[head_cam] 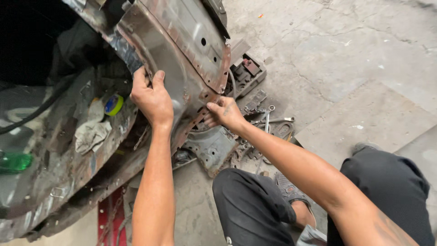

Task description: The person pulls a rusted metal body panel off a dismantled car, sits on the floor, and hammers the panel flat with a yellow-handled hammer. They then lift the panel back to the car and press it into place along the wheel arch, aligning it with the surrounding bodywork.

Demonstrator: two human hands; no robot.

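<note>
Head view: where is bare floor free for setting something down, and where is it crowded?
Free: the cracked concrete floor right of the rusty body panel and above the right knee. Crowded: wrenches and metal parts clutter the floor under the right hand; a rag and tape roll lie beside the left hand.

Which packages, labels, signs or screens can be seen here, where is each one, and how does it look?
Green plastic bottle: far left edge, lying on the rusty panel; translucent.
Tape roll: left of the left hand, by a grey rag; round, yellow-green with blue face.
No signs or screens.
</note>
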